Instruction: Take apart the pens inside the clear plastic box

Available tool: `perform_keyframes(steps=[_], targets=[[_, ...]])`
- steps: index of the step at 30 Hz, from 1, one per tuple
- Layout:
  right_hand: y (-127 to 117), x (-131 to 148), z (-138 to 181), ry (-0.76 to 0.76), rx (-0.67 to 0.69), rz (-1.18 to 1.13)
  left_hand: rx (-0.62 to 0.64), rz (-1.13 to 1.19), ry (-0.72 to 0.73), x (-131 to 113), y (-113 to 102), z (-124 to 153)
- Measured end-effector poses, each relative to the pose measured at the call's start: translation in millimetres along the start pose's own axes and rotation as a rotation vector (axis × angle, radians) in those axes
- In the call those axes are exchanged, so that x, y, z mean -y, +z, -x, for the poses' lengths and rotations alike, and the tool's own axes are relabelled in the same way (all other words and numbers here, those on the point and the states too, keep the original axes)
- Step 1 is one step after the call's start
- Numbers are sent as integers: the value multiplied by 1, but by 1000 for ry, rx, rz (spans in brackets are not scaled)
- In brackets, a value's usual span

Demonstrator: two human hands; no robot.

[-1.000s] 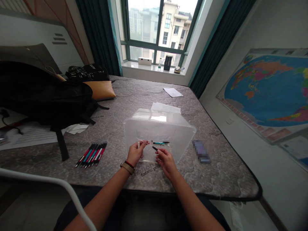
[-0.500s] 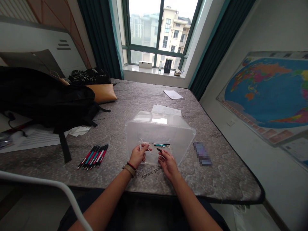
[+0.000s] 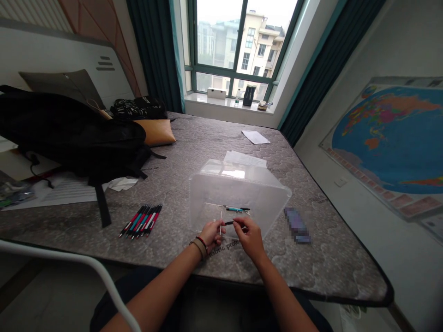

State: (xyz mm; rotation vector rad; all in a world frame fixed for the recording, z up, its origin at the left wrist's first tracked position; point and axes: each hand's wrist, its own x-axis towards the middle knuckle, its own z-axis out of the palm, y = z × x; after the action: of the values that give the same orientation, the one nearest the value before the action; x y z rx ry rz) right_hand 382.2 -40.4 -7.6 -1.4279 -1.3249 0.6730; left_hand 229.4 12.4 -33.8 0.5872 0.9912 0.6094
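Observation:
My left hand is closed around a thin white stick, which looks like a pen refill and stands nearly upright from the fingers. My right hand pinches a short black pen part, its tip pointing left at the left fingers. Whether the two pieces touch is too small to tell. Both hands are at the open mouth of a clear plastic bin lying on its side. Inside it, beyond the fingers, lie a teal and black pen and some thin white pieces.
A row of red, teal and black pens lies to the left on the patterned mattress. A blurred phone-like object is right of the bin. Farther out are a black backpack, papers and a white curved tube.
My right hand has brought the black pen part left, close to my left hand. The white stick has turned from slanted to nearly upright. The view has shifted slightly left.

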Motion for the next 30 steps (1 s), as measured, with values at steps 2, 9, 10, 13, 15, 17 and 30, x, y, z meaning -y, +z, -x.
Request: perform_keyframes(steps=[2, 9, 10, 13, 15, 17, 30], targets=[[3, 2, 2, -27, 49, 7, 40, 26, -35, 0, 0, -1], [3, 1, 2, -5, 15, 11, 74, 31, 57, 1, 3, 0], [1, 0, 1, 7, -9, 3, 71, 23, 80, 1, 3, 0], [-3, -5, -2, 55, -82, -36, 43, 12, 144, -1, 3, -2], [-3, -11, -5, 112, -121, -70, 2, 23, 175, -4, 1, -3], [-3, -21, -7, 205, -109, -94, -39, 45, 205, -7, 0, -3], [-1, -34, -11, 241, -325, -80, -78, -177, 322, -11, -2, -4]])
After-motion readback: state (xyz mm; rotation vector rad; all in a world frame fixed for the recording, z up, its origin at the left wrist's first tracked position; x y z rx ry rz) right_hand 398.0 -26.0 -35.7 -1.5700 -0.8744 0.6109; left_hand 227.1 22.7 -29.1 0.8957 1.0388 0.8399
